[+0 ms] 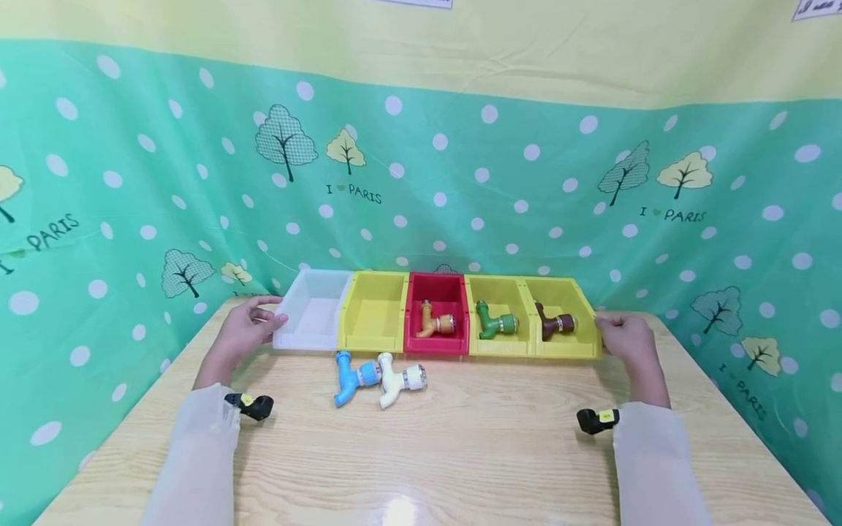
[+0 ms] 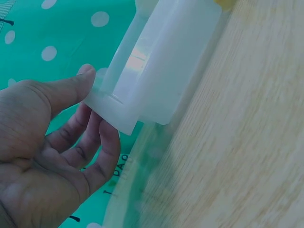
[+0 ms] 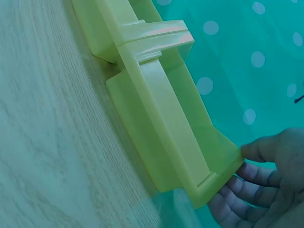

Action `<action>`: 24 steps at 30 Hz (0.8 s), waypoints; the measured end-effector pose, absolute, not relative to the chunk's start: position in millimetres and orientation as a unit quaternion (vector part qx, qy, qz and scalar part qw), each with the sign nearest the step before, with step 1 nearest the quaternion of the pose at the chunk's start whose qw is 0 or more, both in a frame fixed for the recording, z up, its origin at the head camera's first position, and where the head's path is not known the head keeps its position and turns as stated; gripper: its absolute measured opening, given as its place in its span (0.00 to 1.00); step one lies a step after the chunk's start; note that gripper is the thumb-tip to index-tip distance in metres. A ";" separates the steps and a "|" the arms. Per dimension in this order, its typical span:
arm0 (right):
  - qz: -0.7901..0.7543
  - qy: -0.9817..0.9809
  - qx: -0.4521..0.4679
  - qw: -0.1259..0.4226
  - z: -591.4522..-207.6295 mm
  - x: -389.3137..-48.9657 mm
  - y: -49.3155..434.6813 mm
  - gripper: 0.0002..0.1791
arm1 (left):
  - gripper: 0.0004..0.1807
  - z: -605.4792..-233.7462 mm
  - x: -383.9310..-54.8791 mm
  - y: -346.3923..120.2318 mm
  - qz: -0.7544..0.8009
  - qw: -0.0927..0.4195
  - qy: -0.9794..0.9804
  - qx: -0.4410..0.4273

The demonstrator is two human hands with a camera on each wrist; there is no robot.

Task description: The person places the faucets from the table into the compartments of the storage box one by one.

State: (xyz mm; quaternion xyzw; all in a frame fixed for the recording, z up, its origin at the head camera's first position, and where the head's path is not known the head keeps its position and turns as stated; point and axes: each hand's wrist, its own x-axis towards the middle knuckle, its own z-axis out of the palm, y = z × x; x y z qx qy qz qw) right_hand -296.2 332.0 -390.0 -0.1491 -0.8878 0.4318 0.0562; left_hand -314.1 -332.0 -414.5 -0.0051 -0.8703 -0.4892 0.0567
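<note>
At the left end of a row of joined plastic bins, my left hand (image 1: 243, 332) pinches the rim of the white bin (image 2: 166, 66), thumb above and fingers below. My right hand (image 1: 629, 343) grips the outer rim of the end yellow bin (image 3: 178, 137) between thumb and fingers. Inside that bin lies a dark brown tap (image 1: 554, 321). A green tap (image 1: 496, 321) lies in the neighbouring yellow bin (image 1: 487, 286), and an orange tap (image 1: 435, 321) in the red bin (image 1: 437, 283). The left yellow bin (image 1: 373, 310) and the white one hold nothing.
A blue tap (image 1: 355, 377) and a white tap (image 1: 400, 380) lie side by side on the wooden table (image 1: 487, 446), just in front of the bins. Close behind the row hangs a green dotted cloth (image 1: 460, 183), which also lines both sides.
</note>
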 end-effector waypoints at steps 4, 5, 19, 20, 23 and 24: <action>0.438 -0.885 -0.152 0.047 -388.5 -296.7 331.3 0.28 | 0.33 -410.0 -312.7 -332.4 -0.480 0.058 -0.875 -0.006; 0.438 -0.885 -0.151 0.046 -388.2 -296.5 331.0 0.29 | 0.33 -408.5 -312.1 -332.1 -0.474 0.064 -0.878 -0.008; 0.428 -0.890 -0.152 0.039 -387.3 -294.6 327.2 0.27 | 0.23 -374.2 -316.2 -300.3 -0.310 0.154 -0.933 -0.095; 0.426 -0.891 -0.152 0.039 -387.1 -294.7 327.4 0.27 | 0.21 -372.2 -315.9 -294.8 -0.299 0.152 -0.935 -0.113; 0.424 -0.892 -0.151 0.039 -386.6 -295.5 328.2 0.27 | 0.14 -368.6 -314.0 -278.6 -0.268 0.147 -0.937 -0.167; 0.423 -0.893 -0.149 0.040 -386.4 -295.6 328.7 0.27 | 0.12 -367.8 -312.4 -273.4 -0.259 0.147 -0.936 -0.186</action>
